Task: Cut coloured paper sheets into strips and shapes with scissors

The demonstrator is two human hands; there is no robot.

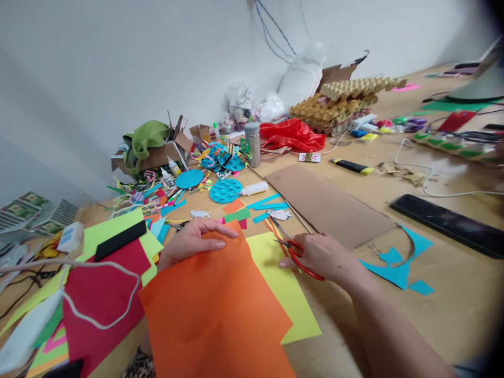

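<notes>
My left hand (pixel 197 241) grips the upper edge of a large orange sheet (pixel 220 310), thumb and fingers close together over it. The sheet has a notch cut in its right side and overlaps a yellow sheet (pixel 275 273) lying on the table. To the right, my right hand (pixel 315 252) is closed on red-handled scissors (pixel 294 251). Their blades point up and left, apart from the orange sheet and over the yellow one. Thin orange and yellow strips lie beneath the scissors. A small white paper cutout (pixel 279 214) is just beyond the blades.
A brown cardboard sheet (pixel 326 202) and black phone (pixel 449 223) lie right. Blue scraps (pixel 394 273) are near my right forearm. Red paper (pixel 102 289) and a white cable (pixel 98 325) are left. Behind stand a grey bottle (pixel 252 144), blue discs (pixel 226 190) and egg trays (pixel 338 105).
</notes>
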